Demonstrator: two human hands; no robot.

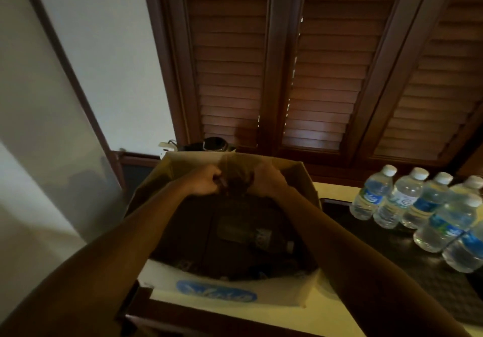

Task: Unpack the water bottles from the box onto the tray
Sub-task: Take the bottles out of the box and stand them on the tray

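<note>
An open cardboard box [303, 180] stands on a cream table in front of me. Both my arms reach into it. My left hand [205, 182] and my right hand [268, 180] are closed from either side on a dim, see-through shape [236, 174] at the box's far wall; it looks like a water bottle. Another water bottle [248, 234] lies on its side on the dark floor of the box. To the right lies a dark tray [392, 255], with several clear white-capped, blue-labelled water bottles [397, 200] standing on it.
A dark rounded appliance [214, 144] and a white plug [166, 147] sit behind the box. Brown louvred shutters [326, 75] close off the back. A white wall and a frosted panel [52, 127] stand to the left. The box's front flap [217, 293] hangs towards me.
</note>
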